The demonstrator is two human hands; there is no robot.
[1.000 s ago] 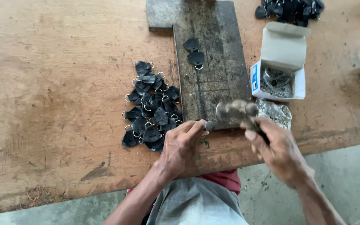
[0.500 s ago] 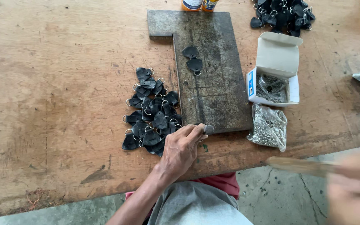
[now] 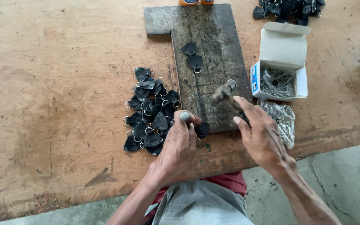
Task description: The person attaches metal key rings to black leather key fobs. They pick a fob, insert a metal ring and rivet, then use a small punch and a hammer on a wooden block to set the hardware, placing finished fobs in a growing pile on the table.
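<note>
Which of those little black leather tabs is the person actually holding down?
The black leather tab with a metal ring at the dark work board's near edge, pinned under the left hand. Two others lie untouched farther up; the rest sit heaped beside the board.

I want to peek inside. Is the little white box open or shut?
Open. The white box has its lid flap folded back, and small shiny metal bits show inside.
</note>
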